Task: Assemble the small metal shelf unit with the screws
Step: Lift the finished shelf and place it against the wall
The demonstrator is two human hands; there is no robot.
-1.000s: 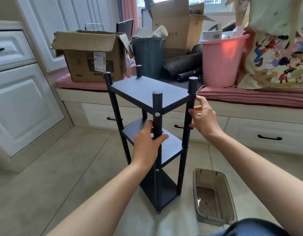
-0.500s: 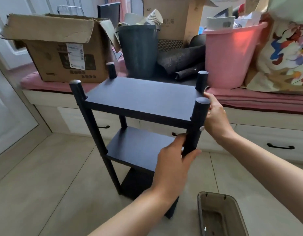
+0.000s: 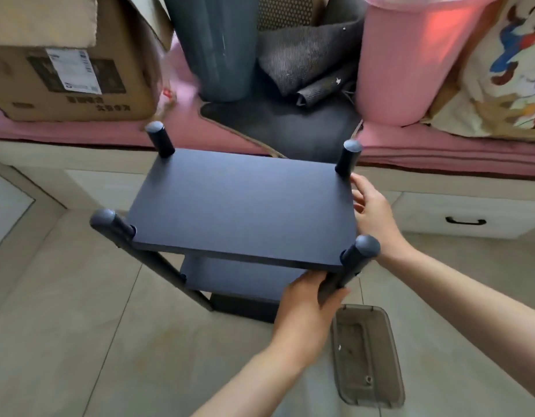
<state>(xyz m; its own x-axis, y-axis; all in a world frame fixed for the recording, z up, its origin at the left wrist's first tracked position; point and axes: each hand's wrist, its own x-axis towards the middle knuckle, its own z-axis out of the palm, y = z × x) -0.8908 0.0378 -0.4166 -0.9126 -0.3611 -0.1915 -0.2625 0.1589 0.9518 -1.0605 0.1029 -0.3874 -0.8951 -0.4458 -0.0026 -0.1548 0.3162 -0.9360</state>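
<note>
While the left hand point(image 3: 305, 308) grips the dark three-tier metal shelf unit's point(image 3: 242, 206) near post, the right hand point(image 3: 373, 215), fingers relaxed, touches its side; a translucent grey plastic tray point(image 3: 368, 356) lies just beside the left hand, and a pink plastic bucket point(image 3: 410, 61) stands beyond the right on the bench point(image 3: 79, 130).

Soft daylight from upper right, glow on pink bucket point(image 3: 410, 55); slight motion blur, wide-angle edge bending.
</note>
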